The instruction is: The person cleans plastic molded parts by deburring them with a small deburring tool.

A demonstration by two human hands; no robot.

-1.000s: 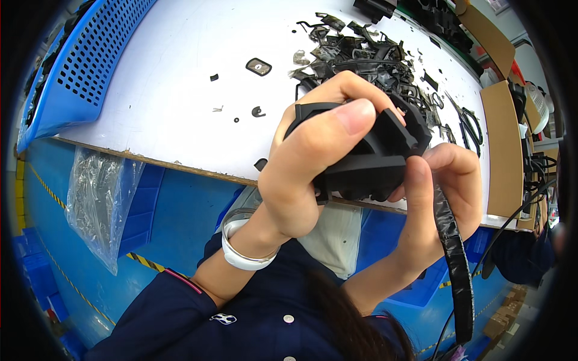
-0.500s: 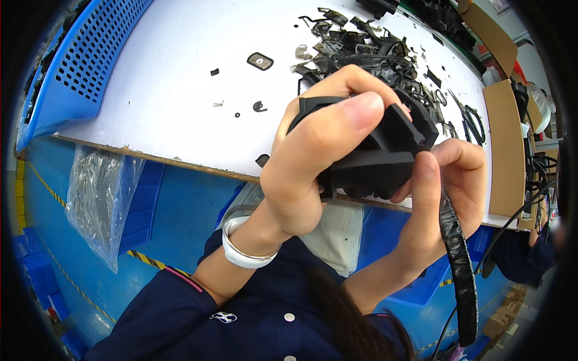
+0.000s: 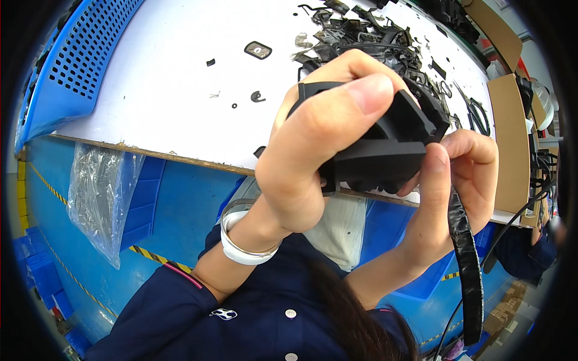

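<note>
My left hand (image 3: 328, 129) is wrapped round a hollow, angular black plastic part (image 3: 382, 161), its thumb across the top. At the part's right corner, the thumb and forefinger of my right hand (image 3: 457, 180) are pinched together. A long strip wrapped in shiny black tape (image 3: 466, 265), shaped like a tool's handle, hangs down from the right hand; its upper end is hidden by the fingers. Whether a blade or other tip is on it cannot be seen. Both hands are raised above the near edge of the white table.
A heap of black plastic scraps (image 3: 367, 42) covers the far part of the white table (image 3: 174, 72). A perforated blue basket (image 3: 81, 66) stands at the left and a cardboard box (image 3: 512, 138) at the right. Below the edge hangs a clear plastic bag (image 3: 99, 192).
Both hands and the black part have shifted slightly right and up in the picture, the right hand still pinched at the corner. The taped strip has moved a little right with it.
</note>
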